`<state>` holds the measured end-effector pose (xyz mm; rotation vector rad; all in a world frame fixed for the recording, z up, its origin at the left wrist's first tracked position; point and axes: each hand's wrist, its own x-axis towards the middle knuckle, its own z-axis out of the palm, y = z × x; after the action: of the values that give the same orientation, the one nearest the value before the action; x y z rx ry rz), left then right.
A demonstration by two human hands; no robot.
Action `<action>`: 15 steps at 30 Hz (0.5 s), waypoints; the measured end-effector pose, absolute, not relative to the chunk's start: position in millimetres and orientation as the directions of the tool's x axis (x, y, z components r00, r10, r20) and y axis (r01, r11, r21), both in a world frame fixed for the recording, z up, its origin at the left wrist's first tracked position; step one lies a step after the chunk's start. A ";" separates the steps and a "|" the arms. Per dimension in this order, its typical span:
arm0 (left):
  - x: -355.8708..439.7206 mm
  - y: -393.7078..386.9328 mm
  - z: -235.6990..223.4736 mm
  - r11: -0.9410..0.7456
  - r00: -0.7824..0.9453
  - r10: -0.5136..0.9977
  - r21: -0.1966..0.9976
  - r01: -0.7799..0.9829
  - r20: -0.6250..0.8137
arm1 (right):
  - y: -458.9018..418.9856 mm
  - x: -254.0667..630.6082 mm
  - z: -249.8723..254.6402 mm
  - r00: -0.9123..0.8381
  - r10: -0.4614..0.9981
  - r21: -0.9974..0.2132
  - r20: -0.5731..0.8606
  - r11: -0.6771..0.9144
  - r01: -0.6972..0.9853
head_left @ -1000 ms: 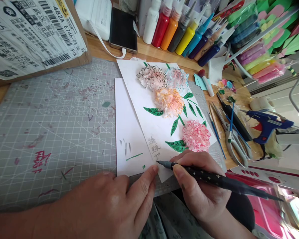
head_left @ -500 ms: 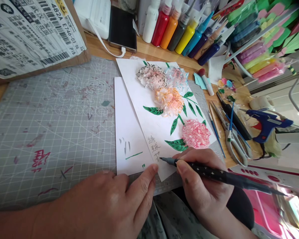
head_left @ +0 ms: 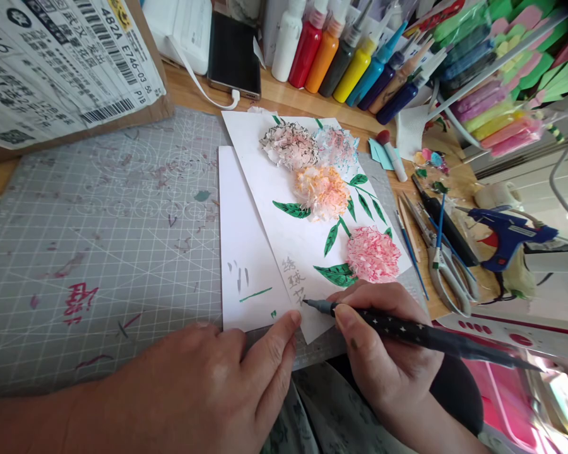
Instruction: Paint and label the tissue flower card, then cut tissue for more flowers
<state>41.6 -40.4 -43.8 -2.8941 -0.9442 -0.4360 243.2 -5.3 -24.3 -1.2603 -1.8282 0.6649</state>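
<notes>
A white card [head_left: 284,208] with several tissue-paper flowers and painted green leaves lies tilted over a second white sheet [head_left: 241,252] on the grey cutting mat [head_left: 104,239]. My right hand [head_left: 383,353] is closed round a black brush pen [head_left: 407,331]. Its grey tip touches the card's lower corner, just under a column of grey handwritten characters [head_left: 294,280]. My left hand [head_left: 203,391] lies flat on the mat's near edge, fingers together. Its index fingertip presses the lower sheet beside the card's corner.
Paint bottles [head_left: 341,53] stand in a row at the back, next to a phone [head_left: 233,57] and a cardboard box [head_left: 61,63]. Scissors [head_left: 442,265], thin brushes, a black tool and a blue glue gun [head_left: 508,233] lie to the right of the card.
The pen tip has shifted slightly right and up along the card's lower corner, and the bottom character has gained strokes. My left hand has stayed put.
</notes>
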 end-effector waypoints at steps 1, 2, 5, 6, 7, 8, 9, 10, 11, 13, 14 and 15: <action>41.3 -41.5 -45.2 -0.804 0.764 0.576 0.030 0.594 0.291 | -5.2 243.0 -24.2 -0.176 0.930 -0.770 0.322 0.366 0.523; 40.9 -42.5 -46.2 -0.800 0.759 0.581 0.037 0.599 0.292 | -5.1 242.8 -24.0 -0.171 0.929 -0.760 0.327 0.366 0.536; 40.2 -44.0 -46.0 -0.805 0.766 0.578 0.043 0.592 0.282 | -4.9 242.1 -23.3 -0.165 0.930 -0.742 0.328 0.362 0.564; 40.2 -43.8 -45.2 -0.808 0.770 0.573 0.041 0.587 0.281 | -5.0 242.1 -23.2 -0.165 0.930 -0.740 0.328 0.362 0.567; 40.2 -43.5 -44.4 -0.809 0.772 0.573 0.037 0.587 0.276 | -5.1 242.3 -23.1 -0.169 0.930 -0.741 0.325 0.362 0.566; 40.4 -43.0 -43.8 -0.809 0.775 0.572 0.033 0.586 0.269 | -5.3 242.6 -23.2 -0.175 0.930 -0.746 0.323 0.364 0.559; 40.5 -42.5 -43.5 -0.809 0.775 0.574 0.032 0.587 0.265 | -5.5 243.0 -23.5 -0.179 0.930 -0.752 0.320 0.364 0.549; 40.7 -42.1 -43.7 -0.807 0.774 0.576 0.031 0.590 0.264 | -5.7 243.6 -23.8 -0.180 0.931 -0.759 0.317 0.363 0.540; 40.8 -41.8 -44.1 -0.806 0.773 0.577 0.027 0.592 0.266 | -5.8 244.2 -24.1 -0.180 0.932 -0.765 0.314 0.361 0.533; 40.9 -41.5 -45.4 -0.812 0.779 0.565 0.021 0.583 0.272 | -6.0 245.3 -24.7 -0.168 0.934 -0.771 0.315 0.355 0.528; 40.9 -41.5 -45.8 -0.815 0.780 0.560 0.018 0.579 0.278 | -6.0 245.7 -25.0 -0.157 0.935 -0.771 0.318 0.351 0.531; 41.0 -41.5 -45.8 -0.814 0.780 0.562 0.014 0.581 0.277 | -6.0 246.0 -25.3 -0.144 0.936 -0.772 0.320 0.346 0.533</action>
<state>41.0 -41.5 -45.8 -2.8950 -0.9313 -0.4150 246.0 -6.0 -25.3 -1.2985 -1.8029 0.6305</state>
